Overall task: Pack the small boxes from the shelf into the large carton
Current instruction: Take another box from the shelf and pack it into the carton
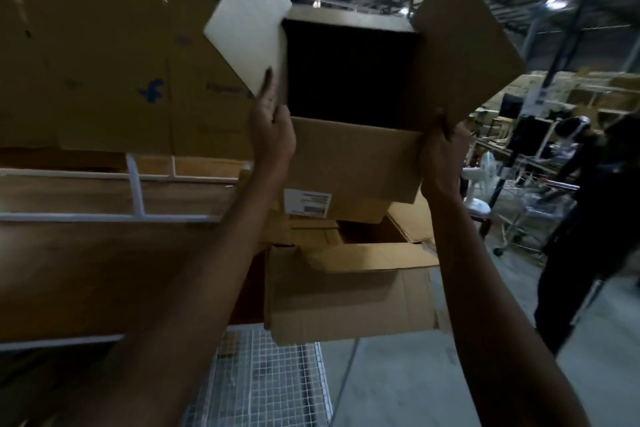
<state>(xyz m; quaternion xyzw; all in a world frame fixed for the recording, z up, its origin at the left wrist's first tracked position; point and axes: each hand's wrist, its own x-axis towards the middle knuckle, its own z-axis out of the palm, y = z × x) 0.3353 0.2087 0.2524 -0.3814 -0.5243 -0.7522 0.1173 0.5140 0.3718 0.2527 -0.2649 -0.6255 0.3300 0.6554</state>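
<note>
My left hand point(272, 135) and right hand point(441, 149) each clamped on near corners of open box point(353, 156), held up, dark mouth facing me. Large carton point(349, 295) directly below, flaps open, beside shelf point(104, 215). Next: lower straight down.

The raised box point(349, 156) is blocking the centre, its dark mouth lying open and unobstructed between two spread flaps, one at 11 o'clock point(247, 24) and one at 2 o'clock point(467, 42). The left hand point(272, 135) and right hand point(441, 152) are occupying its lower corners. Flattened cartons point(104, 62) are walling off 9 to 10 o'clock. At 6 o'clock an open carton point(349, 291) is sitting below. A person point(588, 218) is standing at 3 o'clock; bare floor point(398, 385) is lying free at 5 o'clock.
</note>
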